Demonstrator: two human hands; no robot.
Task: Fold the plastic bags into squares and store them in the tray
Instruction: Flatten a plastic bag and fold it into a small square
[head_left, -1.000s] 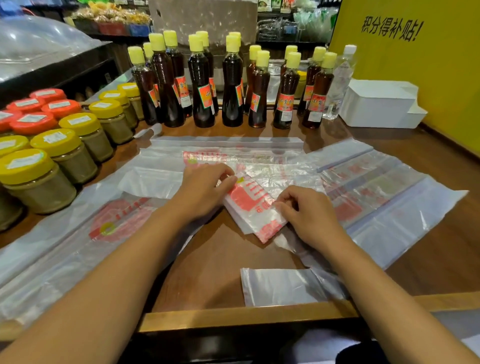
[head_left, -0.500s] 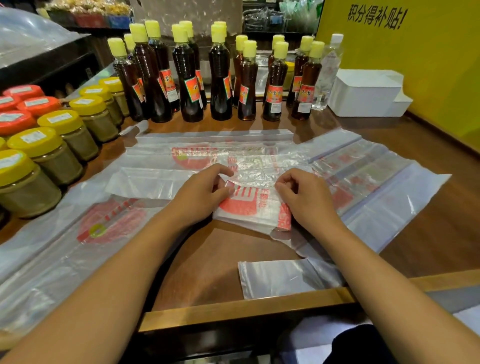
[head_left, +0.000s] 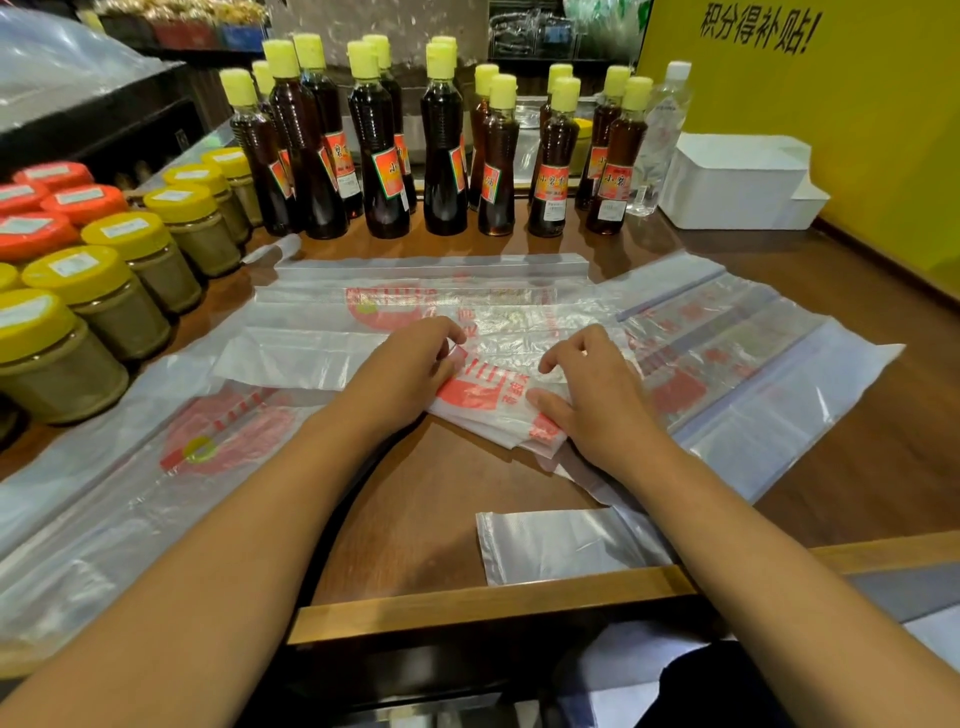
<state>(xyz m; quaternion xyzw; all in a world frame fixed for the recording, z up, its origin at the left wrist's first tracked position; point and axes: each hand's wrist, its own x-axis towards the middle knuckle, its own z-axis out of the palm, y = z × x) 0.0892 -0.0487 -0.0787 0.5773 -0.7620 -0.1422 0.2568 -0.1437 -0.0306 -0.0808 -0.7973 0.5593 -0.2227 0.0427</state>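
Note:
A partly folded plastic bag (head_left: 485, 397) with red print lies at the middle of the wooden counter. My left hand (head_left: 408, 371) pinches its left edge. My right hand (head_left: 592, 400) presses on its right side, thumb on the lower corner. Around it lie flat clear bags with red print: one behind (head_left: 415, 296), one at the left (head_left: 156, 467), one at the right (head_left: 753, 364). A small clear folded piece (head_left: 550, 545) rests near the counter's front edge. A white tray (head_left: 737, 182) stands at the back right.
Dark sauce bottles with yellow caps (head_left: 441, 150) stand in a row along the back. Jars with yellow lids (head_left: 104, 301) and orange lids (head_left: 36, 218) crowd the left side. A yellow wall (head_left: 857, 104) bounds the right. The counter has a raised wooden front lip (head_left: 467, 603).
The folded bag has turned from a tilted diamond to lie flatter and squarer under my hands. My right hand has shifted onto its right side; my left still holds the left edge.

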